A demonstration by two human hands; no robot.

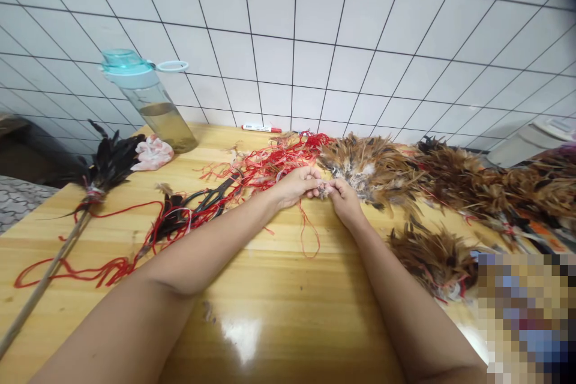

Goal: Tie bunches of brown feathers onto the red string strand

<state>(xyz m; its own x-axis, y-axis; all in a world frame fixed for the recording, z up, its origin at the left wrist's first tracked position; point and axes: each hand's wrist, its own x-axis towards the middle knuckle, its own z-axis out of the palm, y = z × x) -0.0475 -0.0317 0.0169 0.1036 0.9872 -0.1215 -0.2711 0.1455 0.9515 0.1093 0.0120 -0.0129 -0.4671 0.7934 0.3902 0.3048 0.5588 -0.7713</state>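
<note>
My left hand point(297, 187) and my right hand point(345, 199) meet above the middle of the table, fingertips pinched close together. Between them is a small greyish feather tuft point(323, 189), mostly covered by the fingers. A loop of red string point(310, 246) hangs below my left hand onto the wood. Just behind my right hand lies a big pile of brown feathers point(375, 168). A tangle of red strings point(288, 156) spreads behind my left hand. Black-handled scissors point(211, 197) lie among strings left of it.
On the left, a stick point(49, 273) carries black feathers point(114, 159). A water bottle point(157, 105) stands by crumpled tissue point(153, 153). A red-and-white marker point(261, 128) lies by the tiled wall. More brown feather bundles point(438, 258) are at right, beside a blurred patch.
</note>
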